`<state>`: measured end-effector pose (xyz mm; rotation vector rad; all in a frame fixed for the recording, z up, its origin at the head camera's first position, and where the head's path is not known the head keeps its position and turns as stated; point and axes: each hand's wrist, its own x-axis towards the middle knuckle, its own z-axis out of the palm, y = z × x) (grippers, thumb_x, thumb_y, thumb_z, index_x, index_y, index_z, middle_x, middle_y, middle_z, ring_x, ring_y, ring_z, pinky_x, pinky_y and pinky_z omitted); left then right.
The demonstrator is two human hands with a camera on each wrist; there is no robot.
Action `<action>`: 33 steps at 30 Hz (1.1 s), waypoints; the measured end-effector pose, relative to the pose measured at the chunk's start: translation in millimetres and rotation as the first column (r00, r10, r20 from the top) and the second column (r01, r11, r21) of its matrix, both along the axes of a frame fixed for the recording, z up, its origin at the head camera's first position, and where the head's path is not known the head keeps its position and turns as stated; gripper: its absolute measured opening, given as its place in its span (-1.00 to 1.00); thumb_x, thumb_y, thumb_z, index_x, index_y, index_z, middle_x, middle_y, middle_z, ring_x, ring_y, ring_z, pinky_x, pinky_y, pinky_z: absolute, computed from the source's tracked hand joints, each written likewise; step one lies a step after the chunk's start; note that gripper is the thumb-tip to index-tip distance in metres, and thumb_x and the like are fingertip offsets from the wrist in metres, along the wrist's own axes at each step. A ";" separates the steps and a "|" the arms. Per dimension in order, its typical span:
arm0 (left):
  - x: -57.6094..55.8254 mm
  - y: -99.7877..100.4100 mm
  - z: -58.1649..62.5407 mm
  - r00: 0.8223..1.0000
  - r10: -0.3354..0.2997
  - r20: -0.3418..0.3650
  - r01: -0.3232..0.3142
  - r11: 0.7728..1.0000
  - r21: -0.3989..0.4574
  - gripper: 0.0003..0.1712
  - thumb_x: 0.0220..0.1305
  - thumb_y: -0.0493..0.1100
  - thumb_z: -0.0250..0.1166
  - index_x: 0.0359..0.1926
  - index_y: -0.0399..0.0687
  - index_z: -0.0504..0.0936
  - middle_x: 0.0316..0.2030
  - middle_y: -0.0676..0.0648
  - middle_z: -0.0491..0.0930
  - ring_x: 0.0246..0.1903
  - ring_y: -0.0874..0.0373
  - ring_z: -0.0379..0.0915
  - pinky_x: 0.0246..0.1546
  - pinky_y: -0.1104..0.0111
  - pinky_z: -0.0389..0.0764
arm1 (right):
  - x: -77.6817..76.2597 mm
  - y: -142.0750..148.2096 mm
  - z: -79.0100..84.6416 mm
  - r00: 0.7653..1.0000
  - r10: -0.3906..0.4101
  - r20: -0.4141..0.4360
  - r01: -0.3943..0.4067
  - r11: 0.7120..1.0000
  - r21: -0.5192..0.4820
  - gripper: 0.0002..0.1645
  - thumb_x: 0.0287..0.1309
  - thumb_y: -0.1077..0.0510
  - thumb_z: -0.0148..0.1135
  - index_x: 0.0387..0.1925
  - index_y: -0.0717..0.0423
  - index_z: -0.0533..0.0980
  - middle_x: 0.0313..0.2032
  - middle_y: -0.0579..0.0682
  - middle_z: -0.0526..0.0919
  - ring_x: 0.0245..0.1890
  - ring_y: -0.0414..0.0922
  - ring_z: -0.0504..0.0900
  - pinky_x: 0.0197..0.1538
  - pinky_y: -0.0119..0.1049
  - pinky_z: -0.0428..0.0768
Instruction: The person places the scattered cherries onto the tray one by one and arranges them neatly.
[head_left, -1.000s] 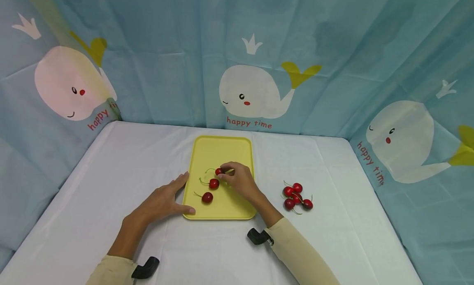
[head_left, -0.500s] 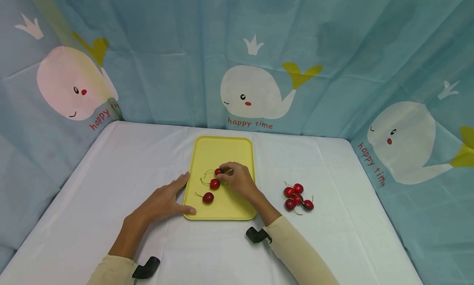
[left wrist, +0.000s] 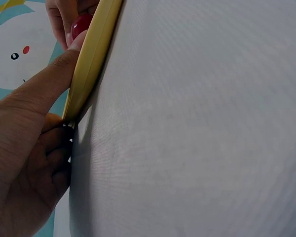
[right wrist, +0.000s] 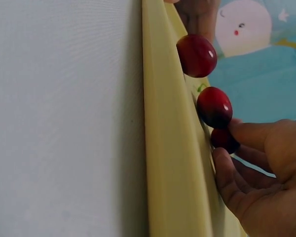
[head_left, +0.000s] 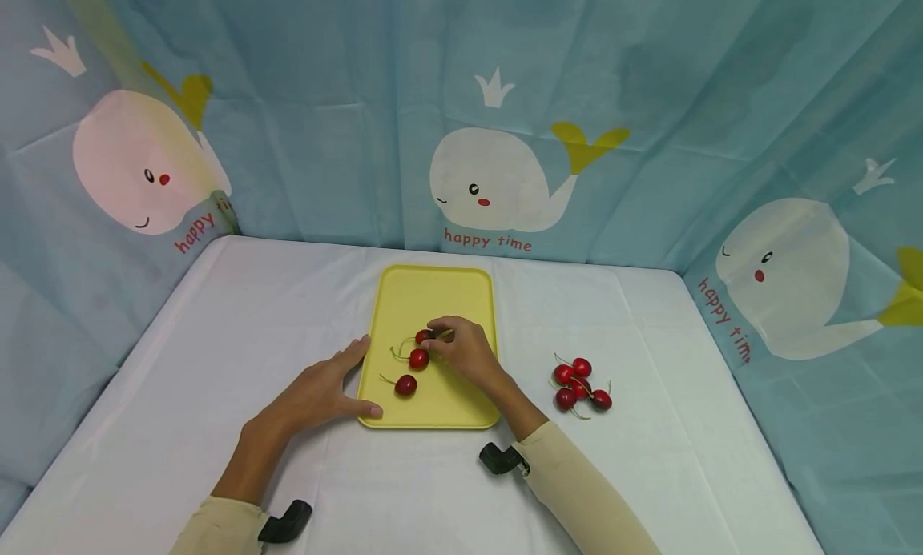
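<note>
A yellow tray (head_left: 440,291) lies on the white cloth. My left hand (head_left: 310,395) rests at its left side, thumb over the near left corner and fingertips against the left rim. My right hand (head_left: 465,348) is above the tray, thumb and fingers pinching a dark red cherry (right wrist: 224,140) low over the tray floor. Close in front of that one sits a second cherry (head_left: 418,359). A third cherry (head_left: 405,385) lies nearer the front edge, its stem pointing left. In the left wrist view, the rim hides most of the tray's inside.
To the right of the tray, a small pile of several red cherries (head_left: 579,387) with stems lies on the white tablecloth (head_left: 649,475). A blue curtain (head_left: 310,138) printed with whales hangs behind and along both sides of the table.
The pinched cherry has shifted slightly left and toward the front, closer to the middle cherry. The left hand and the tray stay in place.
</note>
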<state>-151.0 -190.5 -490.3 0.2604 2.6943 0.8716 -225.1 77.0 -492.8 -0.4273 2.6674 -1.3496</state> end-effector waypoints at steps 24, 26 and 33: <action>0.1 2.0 -0.4 1.000 0.002 -0.006 -0.002 1.000 -0.005 0.50 -0.06 0.53 0.55 0.72 0.03 0.03 0.64 -0.25 0.12 0.59 -0.40 0.05 0.48 -0.34 0.24 | 9.6 18.0 1.5 1.000 -0.015 0.008 0.016 0.997 -0.075 -0.55 0.35 0.01 0.47 0.17 0.11 0.69 -0.02 -0.02 0.76 -0.10 -0.08 0.78 -0.23 -0.32 0.72; 0.1 2.2 -0.3 1.000 0.005 -0.005 -0.005 1.000 -0.008 0.50 -0.06 0.53 0.55 0.72 0.03 0.03 0.64 -0.24 0.12 0.59 -0.40 0.04 0.48 -0.34 0.24 | 11.0 21.1 1.7 1.000 -0.014 -0.006 0.013 0.996 -0.090 -0.56 0.35 0.02 0.47 0.16 0.12 0.69 -0.02 -0.01 0.76 -0.10 -0.07 0.79 -0.23 -0.31 0.73; 0.0 1.4 -1.0 1.000 0.007 -0.005 -0.007 1.000 -0.006 0.50 -0.07 0.54 0.54 0.72 0.04 0.02 0.64 -0.25 0.11 0.59 -0.40 0.03 0.48 -0.35 0.23 | 19.0 30.3 6.1 0.999 -0.006 -0.035 0.002 0.994 -0.111 -0.55 0.36 0.03 0.46 0.18 0.14 0.67 0.00 0.05 0.76 -0.11 -0.06 0.80 -0.22 -0.32 0.75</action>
